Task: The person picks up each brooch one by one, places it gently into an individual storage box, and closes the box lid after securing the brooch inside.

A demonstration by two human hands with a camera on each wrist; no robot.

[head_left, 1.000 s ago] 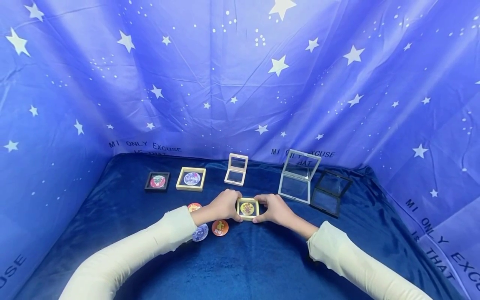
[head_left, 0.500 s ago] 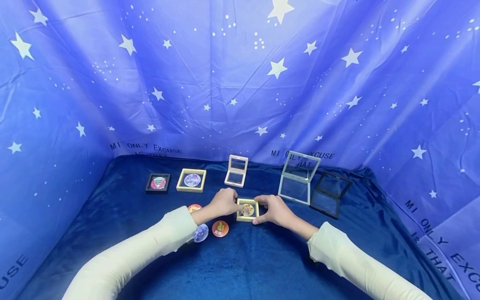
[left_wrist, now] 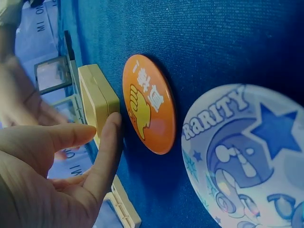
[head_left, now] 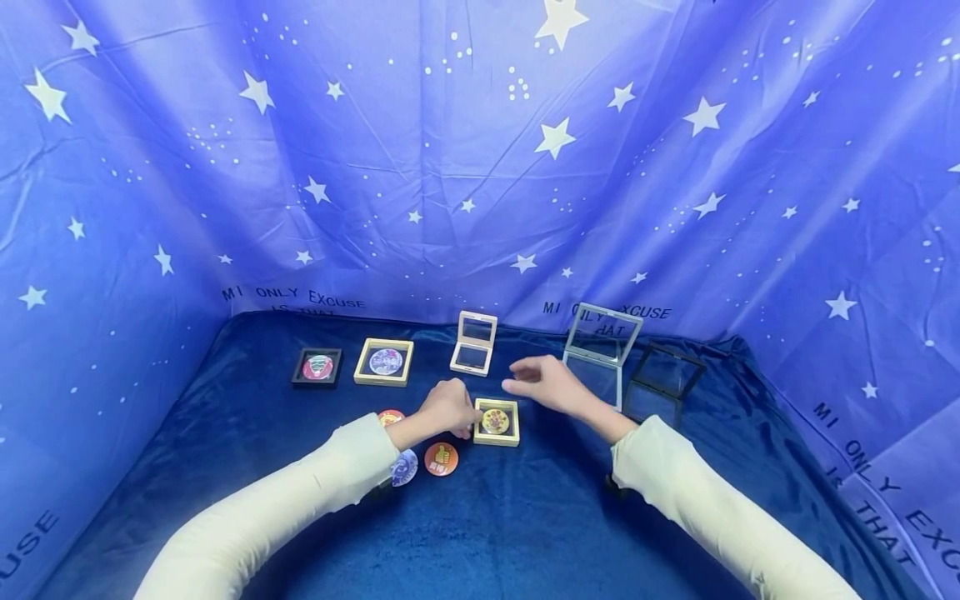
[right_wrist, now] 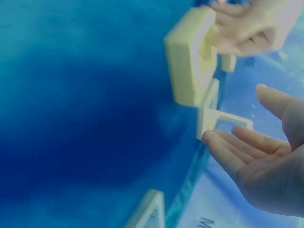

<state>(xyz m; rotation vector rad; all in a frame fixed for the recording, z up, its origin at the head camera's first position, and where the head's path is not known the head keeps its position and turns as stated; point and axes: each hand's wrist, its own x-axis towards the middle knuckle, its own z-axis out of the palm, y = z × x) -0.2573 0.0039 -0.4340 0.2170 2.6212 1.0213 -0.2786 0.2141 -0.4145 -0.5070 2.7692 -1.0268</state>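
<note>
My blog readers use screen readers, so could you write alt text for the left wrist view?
The person's left grip touches a corner of a pale-yellow display frame on blue cloth. Nearer the camera lie an orange thumbs-up button badge and a blue-and-white "RARITY" badge; the right grip appears blurred at left.

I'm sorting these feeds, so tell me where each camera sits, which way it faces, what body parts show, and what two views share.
Head: on the head, facing forward and down over blue velvet cloth to the starry curtain; sleeves, left hand and right hand show.
Left wrist: on that wrist, facing the left fingers, orange thumbs-up badge and Rarity badge; both hands show.
Right wrist: on that wrist, facing past the right fingers; both hands show.
Wrist views share: the nearer yellow display case.
</note>
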